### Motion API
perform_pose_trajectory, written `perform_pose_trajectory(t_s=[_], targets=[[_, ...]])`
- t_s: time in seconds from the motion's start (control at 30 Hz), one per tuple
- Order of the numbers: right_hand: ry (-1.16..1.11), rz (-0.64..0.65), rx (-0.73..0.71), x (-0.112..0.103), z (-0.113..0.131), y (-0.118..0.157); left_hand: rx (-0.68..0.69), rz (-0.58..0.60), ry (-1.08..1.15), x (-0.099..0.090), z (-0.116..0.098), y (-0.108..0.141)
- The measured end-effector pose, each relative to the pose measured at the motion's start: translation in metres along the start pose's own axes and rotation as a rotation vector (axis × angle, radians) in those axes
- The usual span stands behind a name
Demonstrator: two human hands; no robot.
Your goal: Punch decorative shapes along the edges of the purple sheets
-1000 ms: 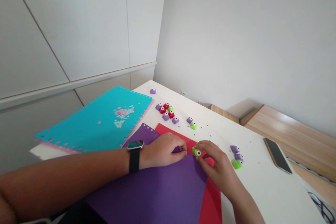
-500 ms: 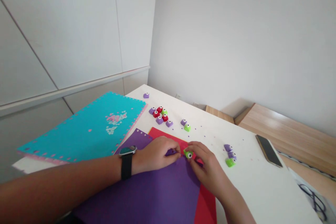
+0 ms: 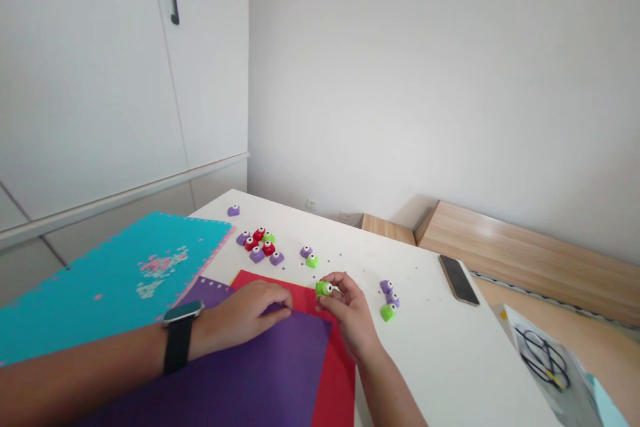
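Observation:
My left hand (image 3: 255, 312), with a dark watch on its wrist, pinches the top edge of a purple paper sheet (image 3: 260, 373). Small punched holes run along that sheet's upper left edge. Between the fingertips of my right hand (image 3: 350, 313) is a small green craft punch (image 3: 323, 288) with a white round button. It is held just above a red paper sheet (image 3: 336, 373), which lies under the purple one. Whether the punch touches the purple edge I cannot tell.
Several purple, red and green punches (image 3: 257, 253) stand on the white table (image 3: 425, 360), with tiny paper bits around. A turquoise sheet (image 3: 120, 280) with punched edges holds a pile of cut-outs. At the right lie a phone (image 3: 459, 280) and a bag with a black cable (image 3: 543, 357).
The view has turned right and up. My right hand has lifted the green punch away from the purple sheet's edge. My left hand keeps its pinch on the purple sheet.

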State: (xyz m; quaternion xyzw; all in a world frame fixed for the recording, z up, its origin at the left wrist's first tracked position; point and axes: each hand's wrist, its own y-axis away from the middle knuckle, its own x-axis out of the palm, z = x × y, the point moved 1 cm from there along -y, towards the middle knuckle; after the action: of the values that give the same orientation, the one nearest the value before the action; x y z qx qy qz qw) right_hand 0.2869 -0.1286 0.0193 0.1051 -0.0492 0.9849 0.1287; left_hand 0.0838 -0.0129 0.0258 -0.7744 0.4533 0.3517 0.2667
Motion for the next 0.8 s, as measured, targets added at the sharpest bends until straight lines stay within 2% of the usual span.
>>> perform_pose_trajectory(t_s=[0.13,0.27,0.5,0.7,0.8], targets=[[-0.018,-0.089,-0.002,-0.008,-0.010,-0.007,-0.052,-0.002,0.016,0.006,0.000,-0.012],[0.121,-0.076,-0.052,-0.014,-0.004,-0.008,-0.089,-0.001,0.008,0.015,-0.001,-0.022],[0.661,0.133,-0.366,-0.012,0.020,0.004,-0.093,-0.018,0.014,0.020,-0.001,-0.027],[0.722,0.156,-0.380,-0.013,0.015,0.003,-0.078,-0.031,0.025,0.022,0.003,-0.026],[0.722,0.138,-0.343,-0.017,0.012,0.002,-0.035,-0.026,0.032,0.020,-0.001,-0.024]])
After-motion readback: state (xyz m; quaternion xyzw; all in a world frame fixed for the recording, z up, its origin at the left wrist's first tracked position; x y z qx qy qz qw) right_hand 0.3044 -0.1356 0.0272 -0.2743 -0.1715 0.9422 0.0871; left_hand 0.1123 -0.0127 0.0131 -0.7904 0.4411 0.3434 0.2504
